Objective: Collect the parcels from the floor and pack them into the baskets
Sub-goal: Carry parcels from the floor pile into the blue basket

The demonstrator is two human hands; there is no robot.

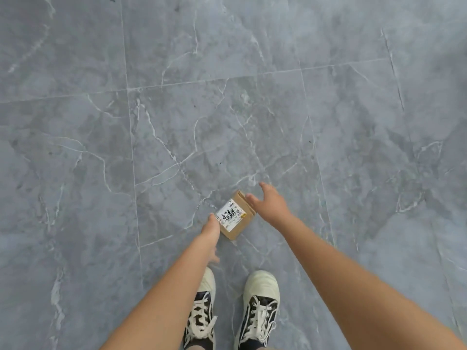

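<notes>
A small brown cardboard parcel [236,215] with a white printed label lies on the grey floor just ahead of my feet. My left hand [211,227] reaches down to its near left corner, fingertips at the label's edge. My right hand [269,202] is spread over the parcel's far right end, thumb touching its top and fingers stretched beyond it. Neither hand has closed around the box. No basket is in view.
Grey marble-patterned floor tiles [227,109] fill the whole view. My two shoes [260,306], cream with black panels and white laces, stand close behind the parcel.
</notes>
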